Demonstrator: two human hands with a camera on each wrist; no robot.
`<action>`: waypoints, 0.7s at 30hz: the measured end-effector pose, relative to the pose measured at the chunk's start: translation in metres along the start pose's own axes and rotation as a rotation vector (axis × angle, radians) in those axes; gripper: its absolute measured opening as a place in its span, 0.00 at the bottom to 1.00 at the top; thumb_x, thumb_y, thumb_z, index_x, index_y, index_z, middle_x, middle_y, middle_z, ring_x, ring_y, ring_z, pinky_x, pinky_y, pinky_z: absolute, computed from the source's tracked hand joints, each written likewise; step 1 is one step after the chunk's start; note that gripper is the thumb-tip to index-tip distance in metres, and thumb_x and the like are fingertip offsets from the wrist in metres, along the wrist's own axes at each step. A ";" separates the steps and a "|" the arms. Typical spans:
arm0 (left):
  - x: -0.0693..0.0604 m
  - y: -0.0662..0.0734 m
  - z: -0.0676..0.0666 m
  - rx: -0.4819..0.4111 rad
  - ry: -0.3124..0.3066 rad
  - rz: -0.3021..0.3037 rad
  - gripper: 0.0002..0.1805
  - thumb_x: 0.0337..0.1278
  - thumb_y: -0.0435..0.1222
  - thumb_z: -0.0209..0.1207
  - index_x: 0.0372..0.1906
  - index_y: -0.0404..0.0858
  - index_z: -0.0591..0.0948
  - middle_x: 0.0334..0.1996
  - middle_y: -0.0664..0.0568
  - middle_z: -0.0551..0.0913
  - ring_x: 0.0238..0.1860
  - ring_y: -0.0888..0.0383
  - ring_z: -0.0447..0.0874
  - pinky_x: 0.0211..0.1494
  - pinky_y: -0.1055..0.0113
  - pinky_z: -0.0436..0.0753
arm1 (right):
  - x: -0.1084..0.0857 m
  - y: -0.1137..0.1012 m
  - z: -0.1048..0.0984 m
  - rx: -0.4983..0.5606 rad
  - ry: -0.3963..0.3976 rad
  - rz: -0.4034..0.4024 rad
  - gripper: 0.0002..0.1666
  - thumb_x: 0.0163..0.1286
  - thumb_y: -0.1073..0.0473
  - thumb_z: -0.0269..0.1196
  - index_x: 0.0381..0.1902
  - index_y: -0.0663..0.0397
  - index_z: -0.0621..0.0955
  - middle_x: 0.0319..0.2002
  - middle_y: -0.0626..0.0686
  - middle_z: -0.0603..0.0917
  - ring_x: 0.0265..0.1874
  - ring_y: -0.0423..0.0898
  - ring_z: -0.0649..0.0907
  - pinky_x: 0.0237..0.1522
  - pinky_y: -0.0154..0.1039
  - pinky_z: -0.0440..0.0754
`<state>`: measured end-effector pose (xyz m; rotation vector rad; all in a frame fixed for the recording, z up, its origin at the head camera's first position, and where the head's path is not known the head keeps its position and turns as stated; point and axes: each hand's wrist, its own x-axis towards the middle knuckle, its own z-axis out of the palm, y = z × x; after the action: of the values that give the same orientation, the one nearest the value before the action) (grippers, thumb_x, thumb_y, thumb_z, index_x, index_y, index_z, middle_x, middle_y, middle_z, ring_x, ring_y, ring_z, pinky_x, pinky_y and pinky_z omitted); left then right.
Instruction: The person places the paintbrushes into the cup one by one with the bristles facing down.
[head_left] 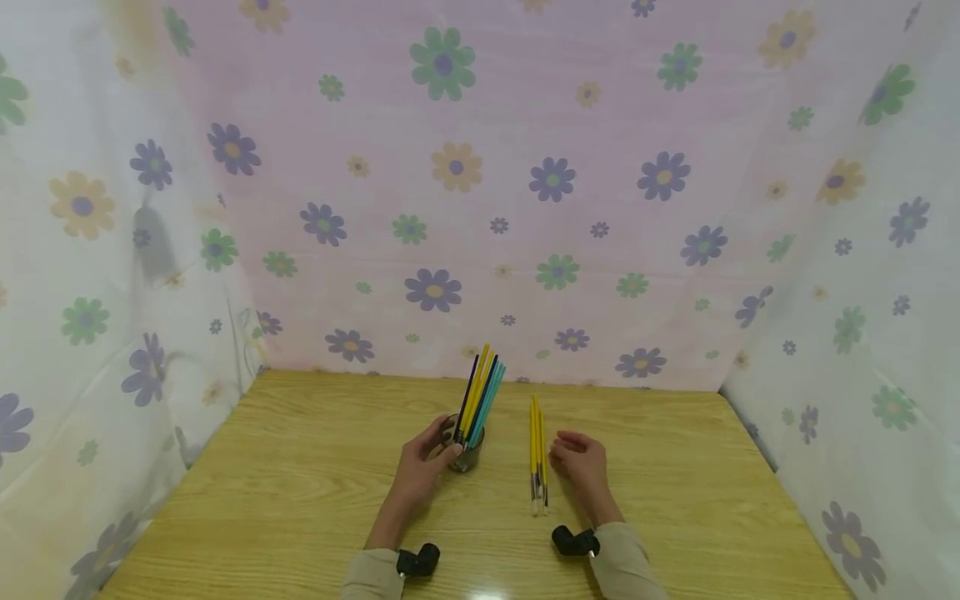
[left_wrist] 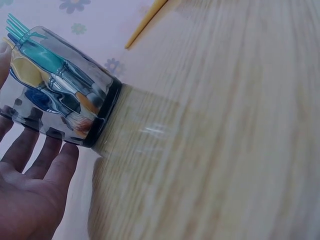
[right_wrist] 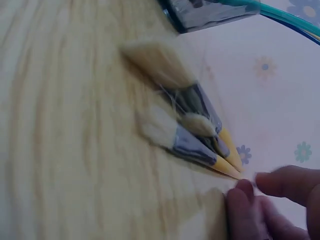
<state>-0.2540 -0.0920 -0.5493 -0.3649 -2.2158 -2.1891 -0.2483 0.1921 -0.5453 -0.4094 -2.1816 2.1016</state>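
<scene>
My left hand [head_left: 423, 471] grips a see-through grey cup [head_left: 468, 458], its fingers along one side and the thumb near the rim. Several paintbrushes [head_left: 480, 396] stand in the cup, bristles down, with yellow, dark blue and teal handles. In the left wrist view their bristles [left_wrist: 80, 122] show through the cup wall [left_wrist: 105, 77]. To the right, several yellow-handled paintbrushes [head_left: 537, 450] lie together on the table, bristles toward me. Just right of them my right hand [head_left: 585, 467] has loosely bent fingers and holds nothing. Pale bristles [right_wrist: 160, 62] show in the right wrist view.
The wood-grain table [head_left: 300, 500] extends around both hands. Flower-patterned cloth [head_left: 510, 200] hangs behind it and on both sides. A black wrist camera [head_left: 417, 560] sits on the left wrist, another black camera [head_left: 575, 542] on the right.
</scene>
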 end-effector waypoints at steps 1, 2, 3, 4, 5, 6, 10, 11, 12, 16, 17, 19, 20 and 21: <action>0.001 0.000 0.000 0.001 0.002 -0.002 0.35 0.67 0.30 0.64 0.75 0.29 0.65 0.71 0.38 0.72 0.71 0.38 0.70 0.73 0.45 0.71 | 0.000 0.000 -0.001 -0.047 -0.008 0.003 0.21 0.67 0.72 0.64 0.57 0.77 0.79 0.46 0.68 0.85 0.34 0.43 0.85 0.34 0.34 0.87; 0.001 -0.001 0.000 0.000 0.003 -0.003 0.35 0.67 0.30 0.64 0.75 0.29 0.65 0.71 0.38 0.72 0.71 0.39 0.70 0.73 0.46 0.71 | 0.001 -0.001 -0.001 -0.093 -0.019 0.001 0.21 0.66 0.72 0.65 0.56 0.77 0.79 0.46 0.67 0.85 0.34 0.44 0.85 0.35 0.35 0.87; 0.001 -0.001 0.000 -0.003 0.005 -0.007 0.35 0.67 0.30 0.64 0.75 0.30 0.65 0.71 0.39 0.72 0.71 0.39 0.70 0.73 0.46 0.71 | 0.001 -0.001 -0.002 -0.133 -0.027 0.005 0.21 0.65 0.72 0.66 0.55 0.76 0.80 0.45 0.66 0.85 0.35 0.44 0.85 0.35 0.36 0.87; 0.002 -0.001 0.000 -0.006 0.006 -0.012 0.35 0.67 0.30 0.64 0.75 0.30 0.66 0.71 0.39 0.72 0.71 0.39 0.70 0.73 0.47 0.71 | 0.001 -0.002 -0.002 -0.171 -0.032 0.004 0.21 0.63 0.71 0.67 0.54 0.75 0.81 0.45 0.66 0.85 0.36 0.45 0.85 0.36 0.36 0.88; 0.002 -0.001 0.000 -0.010 0.005 -0.013 0.35 0.67 0.29 0.64 0.75 0.30 0.65 0.71 0.39 0.72 0.71 0.40 0.70 0.74 0.48 0.71 | 0.002 -0.003 -0.002 -0.199 -0.032 0.004 0.22 0.61 0.71 0.68 0.54 0.74 0.81 0.44 0.65 0.85 0.36 0.45 0.85 0.36 0.37 0.88; 0.002 -0.002 0.001 -0.013 0.002 -0.017 0.35 0.67 0.29 0.64 0.76 0.30 0.66 0.71 0.39 0.72 0.71 0.40 0.70 0.74 0.48 0.71 | 0.002 -0.003 -0.002 -0.211 -0.034 0.006 0.22 0.61 0.71 0.69 0.53 0.74 0.82 0.44 0.65 0.85 0.36 0.46 0.84 0.37 0.38 0.88; 0.002 -0.002 0.001 -0.010 0.001 -0.018 0.35 0.67 0.30 0.64 0.76 0.30 0.65 0.71 0.39 0.72 0.72 0.40 0.70 0.74 0.48 0.70 | 0.004 -0.004 -0.001 -0.255 -0.036 0.007 0.23 0.57 0.70 0.71 0.52 0.73 0.82 0.43 0.63 0.84 0.38 0.49 0.83 0.37 0.39 0.88; 0.002 -0.002 0.001 -0.011 0.004 -0.017 0.35 0.67 0.30 0.64 0.75 0.30 0.66 0.71 0.39 0.72 0.72 0.40 0.70 0.74 0.47 0.70 | 0.005 -0.004 -0.001 -0.269 -0.038 0.004 0.23 0.57 0.70 0.72 0.52 0.72 0.83 0.42 0.63 0.84 0.38 0.49 0.83 0.37 0.39 0.87; 0.002 -0.002 0.001 -0.010 0.008 -0.019 0.35 0.67 0.30 0.64 0.75 0.30 0.66 0.71 0.39 0.72 0.71 0.39 0.70 0.74 0.47 0.70 | 0.005 -0.004 -0.001 -0.280 -0.041 0.001 0.23 0.57 0.70 0.72 0.51 0.72 0.83 0.42 0.63 0.84 0.39 0.50 0.83 0.38 0.39 0.87; 0.002 -0.002 0.001 -0.016 0.016 -0.017 0.34 0.66 0.29 0.64 0.75 0.30 0.67 0.70 0.38 0.73 0.71 0.39 0.71 0.74 0.45 0.70 | 0.006 -0.004 -0.001 -0.321 -0.043 -0.018 0.24 0.55 0.70 0.73 0.50 0.71 0.83 0.41 0.62 0.83 0.39 0.51 0.82 0.38 0.40 0.86; 0.002 -0.002 0.001 -0.017 0.017 -0.018 0.34 0.66 0.29 0.64 0.75 0.30 0.67 0.70 0.38 0.73 0.71 0.39 0.71 0.74 0.46 0.70 | 0.006 -0.004 -0.001 -0.323 -0.042 -0.019 0.24 0.55 0.70 0.73 0.50 0.72 0.83 0.41 0.62 0.83 0.38 0.51 0.82 0.37 0.40 0.86; 0.003 -0.002 0.001 -0.017 0.014 -0.013 0.34 0.66 0.29 0.64 0.75 0.29 0.67 0.70 0.38 0.73 0.71 0.39 0.71 0.74 0.46 0.71 | 0.006 -0.005 -0.001 -0.324 -0.044 -0.025 0.24 0.55 0.71 0.72 0.51 0.72 0.82 0.41 0.63 0.83 0.38 0.50 0.82 0.35 0.39 0.87; 0.003 -0.003 0.000 -0.018 0.012 -0.010 0.34 0.66 0.28 0.64 0.75 0.29 0.67 0.70 0.38 0.73 0.71 0.39 0.71 0.74 0.46 0.71 | 0.006 -0.006 -0.001 -0.325 -0.043 -0.026 0.24 0.55 0.71 0.72 0.51 0.73 0.82 0.41 0.63 0.83 0.37 0.50 0.82 0.34 0.39 0.87; 0.003 -0.002 0.000 -0.019 0.012 -0.010 0.34 0.66 0.28 0.64 0.75 0.29 0.66 0.70 0.38 0.73 0.71 0.39 0.70 0.74 0.46 0.71 | 0.006 -0.007 -0.001 -0.328 -0.040 -0.029 0.23 0.55 0.72 0.70 0.51 0.73 0.82 0.41 0.63 0.84 0.37 0.50 0.83 0.33 0.38 0.87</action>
<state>-0.2574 -0.0911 -0.5510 -0.3401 -2.1975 -2.2128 -0.2549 0.1949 -0.5388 -0.3577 -2.5454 1.7517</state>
